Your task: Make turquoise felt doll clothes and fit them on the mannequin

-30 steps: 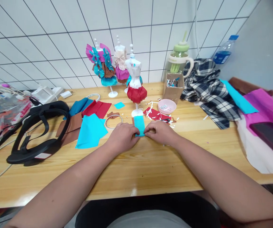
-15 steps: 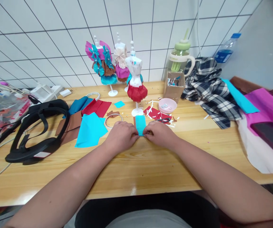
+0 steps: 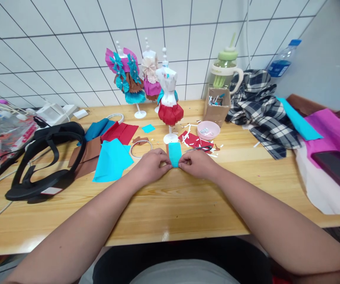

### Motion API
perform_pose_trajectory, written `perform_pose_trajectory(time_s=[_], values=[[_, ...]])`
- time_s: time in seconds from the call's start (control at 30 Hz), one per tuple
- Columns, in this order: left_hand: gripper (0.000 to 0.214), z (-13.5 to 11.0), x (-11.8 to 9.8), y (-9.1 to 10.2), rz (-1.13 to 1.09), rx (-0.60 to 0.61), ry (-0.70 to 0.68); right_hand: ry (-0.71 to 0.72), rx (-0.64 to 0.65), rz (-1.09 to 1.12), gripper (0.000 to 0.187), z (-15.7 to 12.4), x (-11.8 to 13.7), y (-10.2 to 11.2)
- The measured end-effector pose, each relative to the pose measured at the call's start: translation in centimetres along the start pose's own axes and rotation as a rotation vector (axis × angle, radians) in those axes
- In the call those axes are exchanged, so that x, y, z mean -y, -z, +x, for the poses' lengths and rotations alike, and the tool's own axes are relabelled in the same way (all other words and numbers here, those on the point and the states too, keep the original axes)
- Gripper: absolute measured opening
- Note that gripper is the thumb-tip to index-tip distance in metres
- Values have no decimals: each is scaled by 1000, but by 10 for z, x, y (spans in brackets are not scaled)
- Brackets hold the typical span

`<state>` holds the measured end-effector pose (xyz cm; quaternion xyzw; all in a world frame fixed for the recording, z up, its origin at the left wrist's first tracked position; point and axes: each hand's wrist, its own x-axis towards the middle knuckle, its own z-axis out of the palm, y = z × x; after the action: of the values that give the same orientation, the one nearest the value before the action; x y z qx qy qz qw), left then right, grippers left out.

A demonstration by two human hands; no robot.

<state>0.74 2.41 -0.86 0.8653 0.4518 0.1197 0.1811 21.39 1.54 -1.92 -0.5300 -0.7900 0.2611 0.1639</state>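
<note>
A small rectangle of turquoise crepe paper point(image 3: 175, 154) lies on the wooden table point(image 3: 170, 209), with a brown strip point(image 3: 167, 148) showing along its left edge. My left hand point(image 3: 155, 166) pinches the paper's near left corner between thumb and fingers. At the near right corner, my right hand point(image 3: 197, 164) pinches it the same way. Just beyond the paper stands a small white mannequin point(image 3: 167, 85) in a puffed red paper skirt point(image 3: 170, 114). Black scissors point(image 3: 204, 148) rest beside my right hand. Left of my left hand lies a roll of tape point(image 3: 141, 149).
Turquoise sheets point(image 3: 112, 161), a black headset point(image 3: 47, 165) and bagged supplies point(image 3: 4, 126) occupy the left. Two dressed mannequins point(image 3: 131, 79) stand behind. To the right are a pink bowl point(image 3: 208, 130), a cardboard box point(image 3: 217, 106), a green-lidded jug point(image 3: 225, 71) and a plaid cloth point(image 3: 264, 106).
The fingers of both hands have shifted slightly at the paper's near corners, and my right fingers are more curled. The whole view has moved a little. The paper stays in place.
</note>
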Motion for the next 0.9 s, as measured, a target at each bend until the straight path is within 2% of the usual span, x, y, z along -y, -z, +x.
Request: perform_pose_trajectory(time_s=[0.4,0.53,0.63,0.7,0.8,0.9], values=[[21,2,4,-2,-49,-11,99,-154,20,-22,12,7,5,5],[17,4,7,-3,-33,-12,90,-173,1,-60,11,9,4,5],[17,5,9,-4,-2,-63,69,-167,19,-56,10,9,3,5],[18,4,8,-1,47,-115,11,-162,27,-64,10,9,3,5],[22,1,1,5,145,-176,-157,-149,33,-82,11,8,3,5],[26,-2,-6,9,246,-170,-330,-140,36,-96,12,9,2,5]])
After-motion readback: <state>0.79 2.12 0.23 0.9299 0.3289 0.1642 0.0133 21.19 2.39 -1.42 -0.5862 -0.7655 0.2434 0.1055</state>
